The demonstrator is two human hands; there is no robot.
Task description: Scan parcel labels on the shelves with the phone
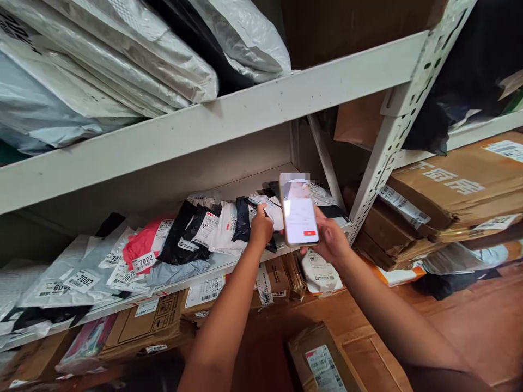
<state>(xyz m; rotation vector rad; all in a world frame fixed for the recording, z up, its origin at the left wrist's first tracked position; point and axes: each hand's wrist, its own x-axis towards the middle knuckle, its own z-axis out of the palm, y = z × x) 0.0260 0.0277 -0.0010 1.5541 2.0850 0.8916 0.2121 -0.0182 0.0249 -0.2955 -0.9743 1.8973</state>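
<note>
My right hand [330, 235] is wrapped around a smartphone [300, 215]. Its lit screen faces me and shows a white panel with a red button. To its left, my left hand [262, 226] is closed at the row of parcels, with a small dark edge showing at the fingers; what it grips is unclear. Just beyond these fingers lies a white paper label [273, 211]. A dark parcel bag [242, 219] rests beside the hand. Further left are a white parcel bag [224, 231], a black parcel bag [175, 239] and a pink parcel bag [141, 239] labelled 7022.
The white shelf beam [229, 114] crosses above my hands, and a perforated upright [388, 147] stands right. Large bags [134, 54] fill the upper shelf. Cardboard boxes [457, 190] are stacked at the right; another box [318, 359] sits on the wooden floor [461, 337].
</note>
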